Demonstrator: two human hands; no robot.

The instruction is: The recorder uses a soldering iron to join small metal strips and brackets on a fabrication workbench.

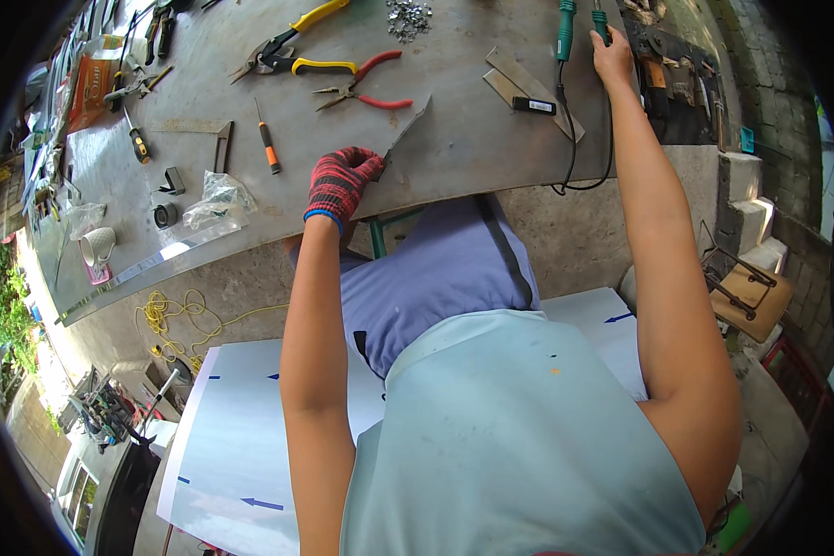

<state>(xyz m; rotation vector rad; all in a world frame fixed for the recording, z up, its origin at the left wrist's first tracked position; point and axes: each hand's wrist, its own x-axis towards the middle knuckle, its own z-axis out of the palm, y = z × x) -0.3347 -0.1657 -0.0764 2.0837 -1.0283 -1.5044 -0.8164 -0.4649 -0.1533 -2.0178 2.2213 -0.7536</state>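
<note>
My left hand [341, 180], in a red-and-black striped knit glove, is closed on a thin, dark grey piece of sheet metal [408, 132]. The piece tilts up to the right near the front edge of the metal tabletop. My bare right hand [613, 61] reaches to the far right, its fingers closed around the green handle of a soldering iron [600, 22]. A second green-handled soldering iron [565, 32] lies just left of it, with a black cord running toward the front edge. The tips of both irons lie beyond the picture.
Red-and-yellow pliers [357, 85], yellow-handled snips [283, 46], an orange screwdriver [267, 139] and a try square [221, 130] lie on the metal table [473, 157]. Small metal bits [408, 18] are heaped at the back. Flat metal strips [533, 88] lie right of centre.
</note>
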